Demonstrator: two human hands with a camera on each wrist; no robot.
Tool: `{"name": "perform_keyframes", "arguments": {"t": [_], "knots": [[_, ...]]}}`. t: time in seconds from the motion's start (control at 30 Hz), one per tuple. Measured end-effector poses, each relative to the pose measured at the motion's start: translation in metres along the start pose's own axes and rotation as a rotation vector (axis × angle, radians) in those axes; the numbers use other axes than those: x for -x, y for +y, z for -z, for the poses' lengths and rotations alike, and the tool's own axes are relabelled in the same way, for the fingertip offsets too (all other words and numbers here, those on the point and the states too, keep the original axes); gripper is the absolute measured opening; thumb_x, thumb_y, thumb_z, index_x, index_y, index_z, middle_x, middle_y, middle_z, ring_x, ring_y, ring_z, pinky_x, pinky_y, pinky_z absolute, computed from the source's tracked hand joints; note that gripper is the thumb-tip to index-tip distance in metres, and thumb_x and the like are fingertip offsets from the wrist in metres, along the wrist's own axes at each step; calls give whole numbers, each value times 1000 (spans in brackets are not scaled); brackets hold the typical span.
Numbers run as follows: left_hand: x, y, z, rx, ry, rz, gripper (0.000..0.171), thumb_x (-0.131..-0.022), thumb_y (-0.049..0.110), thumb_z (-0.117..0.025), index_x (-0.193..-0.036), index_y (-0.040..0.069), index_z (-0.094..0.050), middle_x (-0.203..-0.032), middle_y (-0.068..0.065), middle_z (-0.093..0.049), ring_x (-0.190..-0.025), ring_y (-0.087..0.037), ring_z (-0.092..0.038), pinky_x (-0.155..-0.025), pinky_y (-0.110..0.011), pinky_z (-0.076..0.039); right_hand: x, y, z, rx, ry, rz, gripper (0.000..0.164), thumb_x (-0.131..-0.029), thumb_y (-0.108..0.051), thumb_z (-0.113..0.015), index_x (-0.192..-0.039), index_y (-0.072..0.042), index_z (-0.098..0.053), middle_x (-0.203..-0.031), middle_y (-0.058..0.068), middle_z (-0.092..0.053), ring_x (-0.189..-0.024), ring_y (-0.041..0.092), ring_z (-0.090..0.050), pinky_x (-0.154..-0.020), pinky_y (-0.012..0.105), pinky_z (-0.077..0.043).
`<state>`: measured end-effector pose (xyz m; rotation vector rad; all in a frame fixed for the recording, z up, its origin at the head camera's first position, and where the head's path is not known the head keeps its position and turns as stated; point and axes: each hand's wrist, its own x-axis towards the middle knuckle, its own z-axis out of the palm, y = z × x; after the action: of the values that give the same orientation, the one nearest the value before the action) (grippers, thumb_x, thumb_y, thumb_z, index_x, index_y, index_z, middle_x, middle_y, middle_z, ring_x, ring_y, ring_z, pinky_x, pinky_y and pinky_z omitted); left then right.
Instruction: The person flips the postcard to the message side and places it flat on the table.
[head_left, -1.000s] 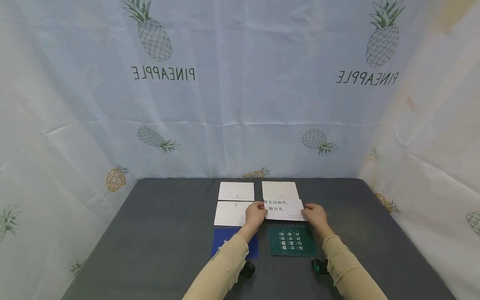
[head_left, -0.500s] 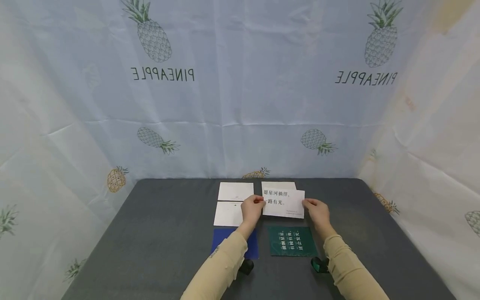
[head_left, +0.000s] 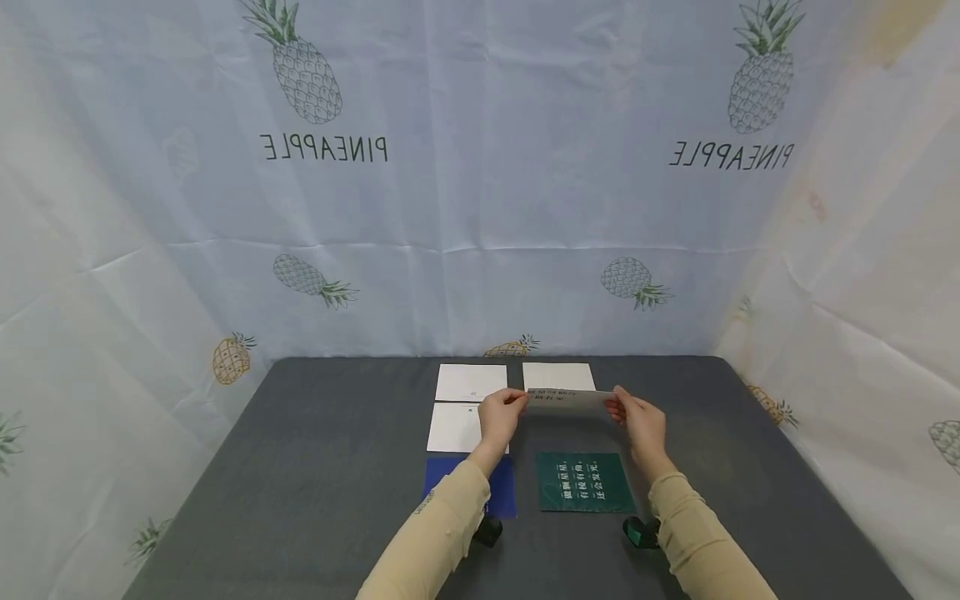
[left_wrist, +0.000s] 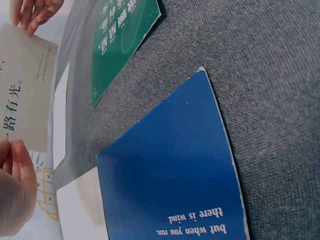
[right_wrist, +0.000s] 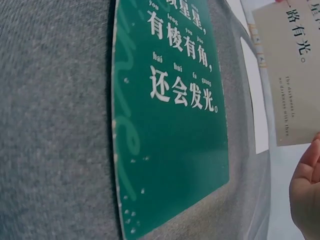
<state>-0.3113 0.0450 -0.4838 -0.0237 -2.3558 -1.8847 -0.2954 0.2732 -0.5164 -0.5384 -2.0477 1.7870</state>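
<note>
White printed card, pinched at both ends between two hands and raised off the dark table.

The left hand had its fingertips closed on the card's left edge; the right hand pinched the opposite edge, fingers curled, so neither hand stood open; the card spanned the gap between them, tilted so that the head view caught it nearly edge-on, its dark lettering foreshortened; beyond it lay a pale card, its near edge hidden; a green card lay flat nearer the person, well apart from both hands; a blue card lay partly under the left sleeve in the head view; two white cards lay to the left, the nearer one partly covered from sight by the left hand.
</note>
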Motion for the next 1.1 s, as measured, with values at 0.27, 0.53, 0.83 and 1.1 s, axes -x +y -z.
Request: {"name": "perform_keyframes", "arguments": {"t": [0.27, 0.53, 0.83, 1.1], "knots": [[0, -4, 1, 206, -85, 135, 28, -90, 17, -54, -95, -5, -70, -91, -19, -71, -70, -14, -69, -68, -26, -56, 22, -27, 9, 0, -113, -77, 42, -88, -37, -61, -109, -1, -66, -75, -17, -67, -77, 6, -66, -72, 22, -53], [4, -8, 6, 18, -139, 145, 28, -84, 22, -63, -96, -1, -72, -87, -12, -72, -70, -9, -62, -69, -24, -52, 19, -25, 10, 70, -175, -157, 39, -87, -17, -62, -120, 5, -59, -79, -13, -65, -72, 8, -58, -70, 23, -49], [7, -13, 3, -173, -116, 24, 32, -78, 15, -70, -105, -2, -69, -98, -14, -71, -82, -20, -65, -70, -30, -53, 22, -17, 4, 277, -218, -125, 41, -88, -21, -58, -122, 2, -59, -123, 22, -58, -91, 18, -57, -72, 21, -47], [12, -14, -1, -402, -109, -132, 25, -75, 14, -71, -94, -2, -72, -79, -10, -70, -70, -15, -59, -68, -29, -51, 26, -15, 3, 390, -270, -91, 49, -86, -25, -64, -127, 0, -54, -122, 23, -57, -101, 29, -56, -80, 37, -49]]}}
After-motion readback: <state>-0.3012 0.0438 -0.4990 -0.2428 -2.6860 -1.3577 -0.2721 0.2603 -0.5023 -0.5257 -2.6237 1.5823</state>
